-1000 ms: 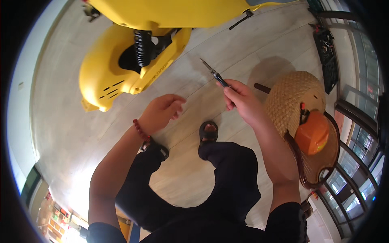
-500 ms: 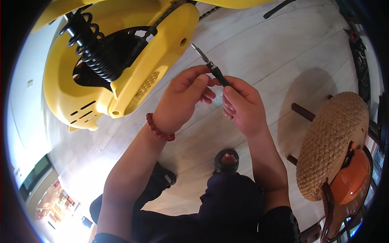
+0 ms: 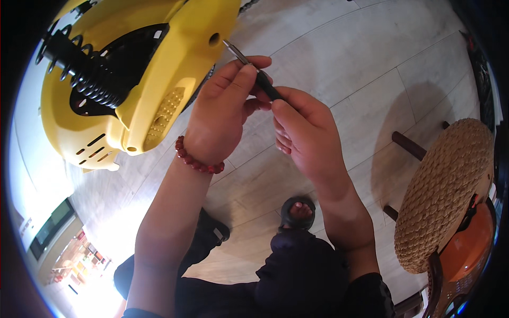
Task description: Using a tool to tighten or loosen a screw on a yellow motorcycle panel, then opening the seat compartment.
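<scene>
A screwdriver [image 3: 266, 86] with a black handle and a metal bit slants up and left between my hands. My right hand [image 3: 310, 130] grips the rear of its handle, thumb along the top. Further forward, my left hand [image 3: 220, 111], with a red bead bracelet [image 3: 194, 164] at the wrist, pinches the tool near the base of its shaft. The bit's tip appears right beside a round hole [image 3: 214, 39] in a yellow plastic cover [image 3: 180, 69]; whether it touches the cover I cannot tell.
A black coil-spring shock absorber [image 3: 79, 66] stands at the yellow body's left. At the right is a stool with a woven seat [image 3: 445, 196], its dark legs sticking out, beside an orange chair part [image 3: 469, 249]. My sandalled foot [image 3: 298, 213] rests on pale floor tiles [image 3: 366, 106].
Both hands have moved up and left with the screwdriver, bringing its tip close to the hole. My left fingers now close around the tool's front. The yellow body has shifted left in view.
</scene>
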Demonstrator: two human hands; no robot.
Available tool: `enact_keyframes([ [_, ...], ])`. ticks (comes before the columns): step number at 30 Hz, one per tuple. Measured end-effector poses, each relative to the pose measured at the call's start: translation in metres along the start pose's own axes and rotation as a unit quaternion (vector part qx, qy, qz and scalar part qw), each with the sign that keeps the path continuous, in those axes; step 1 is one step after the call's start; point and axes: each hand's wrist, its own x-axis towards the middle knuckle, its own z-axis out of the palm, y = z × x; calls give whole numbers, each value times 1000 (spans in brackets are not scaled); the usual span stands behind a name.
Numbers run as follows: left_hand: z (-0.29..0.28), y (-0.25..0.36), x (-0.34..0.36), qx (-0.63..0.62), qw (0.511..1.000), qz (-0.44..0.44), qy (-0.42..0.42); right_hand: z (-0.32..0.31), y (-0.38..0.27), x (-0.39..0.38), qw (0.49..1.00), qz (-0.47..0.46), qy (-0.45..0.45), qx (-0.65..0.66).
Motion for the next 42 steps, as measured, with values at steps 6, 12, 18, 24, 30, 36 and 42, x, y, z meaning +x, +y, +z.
enact_keyframes([
  [6,-8,-5,6,-16,999,21,-20,-2,-1,8,1000,-5,-2,-24],
  [12,-13,-9,7,-28,998,52,-22,-4,5,17,998,-33,-30,-43],
  [18,-17,-10,9,-35,998,44,-9,0,7,20,999,-10,-12,-41],
  [24,-11,-10,9,-62,996,55,27,-2,7,23,995,31,-53,79],
  [30,-14,-10,6,-37,997,51,49,5,17,22,995,28,-39,91],
  [36,-12,-9,6,-25,996,64,53,6,16,21,994,18,-40,100],
  [42,-12,-2,3,-10,998,39,39,2,12,22,942,162,-90,279],
])
